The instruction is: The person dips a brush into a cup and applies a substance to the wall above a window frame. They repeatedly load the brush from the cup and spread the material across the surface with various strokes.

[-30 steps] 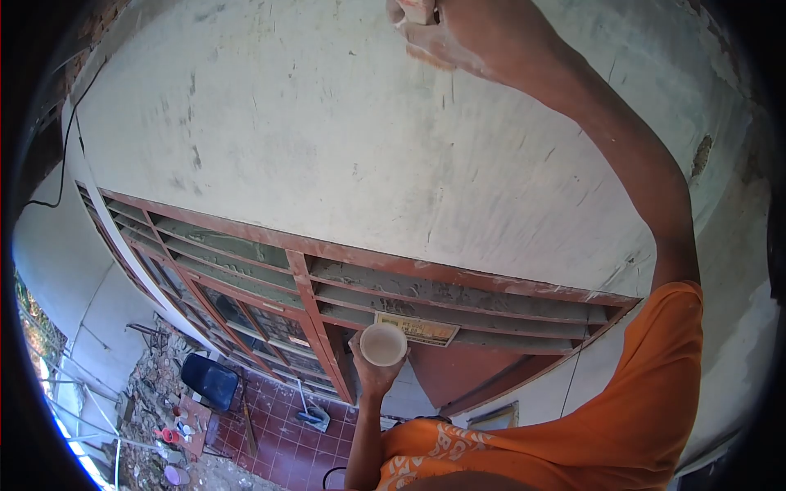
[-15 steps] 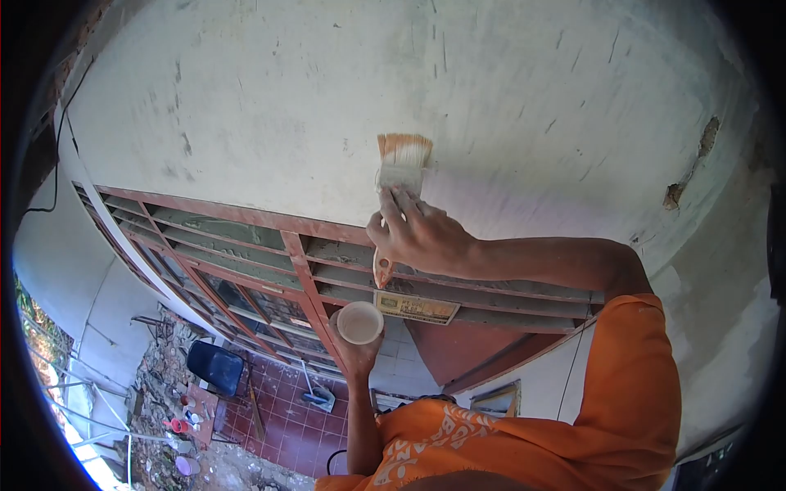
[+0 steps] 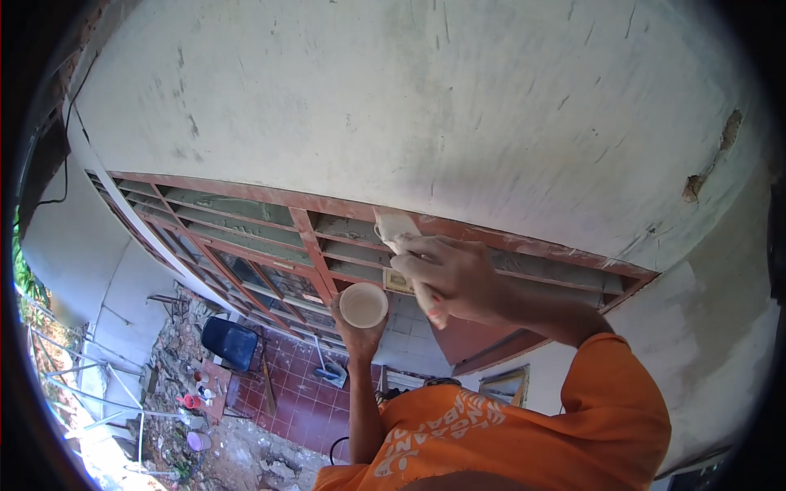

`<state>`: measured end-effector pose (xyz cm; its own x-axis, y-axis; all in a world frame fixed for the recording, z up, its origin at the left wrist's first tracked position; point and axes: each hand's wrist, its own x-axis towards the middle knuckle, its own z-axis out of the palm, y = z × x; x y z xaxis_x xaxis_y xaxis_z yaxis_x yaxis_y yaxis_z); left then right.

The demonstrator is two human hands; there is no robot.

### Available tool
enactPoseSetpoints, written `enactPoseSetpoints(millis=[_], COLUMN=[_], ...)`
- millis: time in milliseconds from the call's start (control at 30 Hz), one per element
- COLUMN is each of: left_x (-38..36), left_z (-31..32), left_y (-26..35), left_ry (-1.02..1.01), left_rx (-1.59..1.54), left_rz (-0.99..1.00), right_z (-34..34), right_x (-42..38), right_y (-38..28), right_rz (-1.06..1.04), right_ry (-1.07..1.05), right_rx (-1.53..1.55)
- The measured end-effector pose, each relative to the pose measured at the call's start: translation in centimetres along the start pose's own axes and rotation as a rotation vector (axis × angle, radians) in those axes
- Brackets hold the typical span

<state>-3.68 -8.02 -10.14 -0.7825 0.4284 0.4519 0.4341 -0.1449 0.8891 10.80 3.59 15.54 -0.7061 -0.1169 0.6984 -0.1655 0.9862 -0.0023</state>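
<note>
My right hand (image 3: pixel 454 274) is closed around the handle of a wide paintbrush (image 3: pixel 399 227), in front of the red-brown frame above the slatted vents. The brush's head points up and left, and its bristle tips are hard to make out against the frame. Lower and to the left, my left hand (image 3: pixel 358 337) grips a round cup (image 3: pixel 363 306) with its open top facing me. Pale material shows inside it. Above both hands spreads the whitish wall (image 3: pixel 327 114), marked with dark streaks and scuffs.
Red-brown slatted vents (image 3: pixel 233 214) run below the wall. Far below lie a red tiled floor (image 3: pixel 286 401), a dark blue chair (image 3: pixel 230 344), a dustpan (image 3: pixel 331 374) and a purple bucket (image 3: pixel 198 441) by rubble. A broken hole (image 3: pixel 693 188) marks the wall at right.
My right hand has drawn the brush down off the wall to the red-brown frame, tilting its handle to the right. The cup stays in my left hand, and the view has shifted slightly.
</note>
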Motion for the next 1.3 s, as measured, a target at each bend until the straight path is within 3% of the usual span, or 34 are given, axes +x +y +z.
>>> enactPoseSetpoints(millis=[33, 100, 133, 233, 333, 400, 467, 633, 733, 800, 867, 933, 1100, 1200, 1267, 1300], left_x=[0.0, -0.1, -0.2, -0.8, -0.7, -0.6, -0.4, -1.1, -1.1, -0.9, -0.9, -1.4, -2.3, -2.0, -2.5, -2.7], left_z=[0.2, 1.0, 1.3, 2.3, 3.3, 4.4, 5.0, 6.4, 6.4, 6.0, 5.6, 5.3, 4.7, 4.0, 3.9, 3.9], left_y=[0.1, 1.9, 2.5, 2.0, 5.7, 6.5, 6.4, 8.3, 8.9, 9.7, 10.0, 9.6, 9.6, 10.4, 10.4, 10.4], left_ry=[-0.01, -0.011, -0.019, -0.049, -0.103, -0.096, -0.266, -0.174, -0.142, -0.157, -0.148, -0.116, -0.052, -0.147, -0.151, -0.156], left_rx=[0.12, 0.056, -0.006, 0.009, 0.101, 0.09, 0.209, 0.228, 0.202, 0.227, 0.169, 0.176, 0.217, 0.338, 0.343, 0.339], left_rz=[0.065, 0.041, 0.018, 0.058, 0.114, 0.077, 0.175, 0.326, 0.3, 0.297, 0.271, 0.23, 0.17, 0.181, 0.17, 0.168], right_z=[0.0, 0.5, 0.8, 2.4, 2.8, 2.9, 3.0, 3.5, 3.8, 4.1, 4.8, 5.2, 5.5, 4.9, 3.6, 3.1], right_x=[-0.7, -2.8, -4.0, -7.8, -10.1, -10.8, -11.2, -11.2, -11.6, -12.0, -12.9, -13.4, -14.6, -14.6, -14.0, -13.3], right_y=[-0.2, -0.7, -0.8, -0.7, -0.2, -0.1, 0.1, 0.1, 0.8, 1.2, 1.8, 2.3, 3.0, 3.1, 2.9, 2.7], right_rz=[0.001, 0.394, 0.395, 0.674, 0.828, 0.868, 0.914, 1.011, 1.096, 1.187, 1.21, 1.35, 1.335, 1.283, 0.915, 0.899], right_ry=[-0.001, 0.122, 0.121, 0.091, 0.098, 0.134, 0.163, 0.173, 0.187, 0.333, 0.333, 0.504, 0.552, 0.444, 0.189, 0.103], right_rx=[0.005, 0.559, 0.567, 0.607, 0.572, 0.61, 0.654, 0.816, 0.947, 1.133, 1.2, 1.418, 1.566, 1.398, 1.027, 1.025])
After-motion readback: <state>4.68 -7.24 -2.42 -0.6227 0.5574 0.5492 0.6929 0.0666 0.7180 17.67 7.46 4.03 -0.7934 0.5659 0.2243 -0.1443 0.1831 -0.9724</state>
